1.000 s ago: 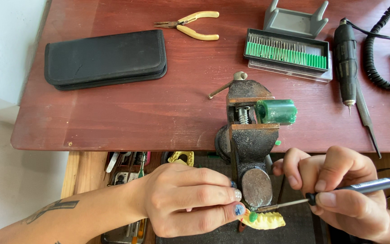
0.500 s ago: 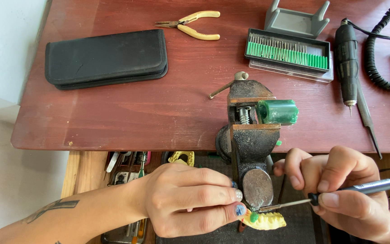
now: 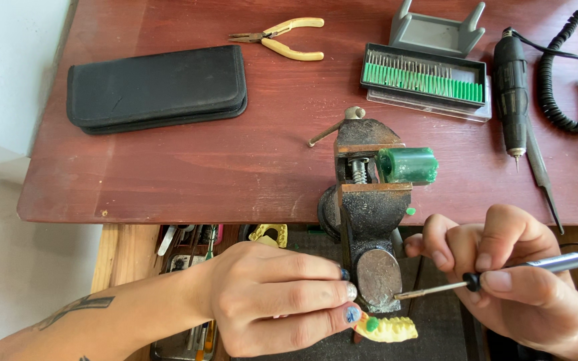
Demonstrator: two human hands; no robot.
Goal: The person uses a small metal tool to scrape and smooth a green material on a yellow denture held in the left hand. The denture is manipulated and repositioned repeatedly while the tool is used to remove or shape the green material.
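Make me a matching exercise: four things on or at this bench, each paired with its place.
Things:
1. Pliers
2. Black case
3. Green block
4. Yellow cast

Places:
A. Clamped in the vise
B. At the left hand fingertips, below the vise
C. Far edge of the table, yellow handles to the right
D. Left part of the table, lying flat

Pairs: 1-C, 2-D, 3-A, 4-B

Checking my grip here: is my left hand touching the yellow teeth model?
Touching. The head view shows the left hand with fingertips pressed on the teeth model.
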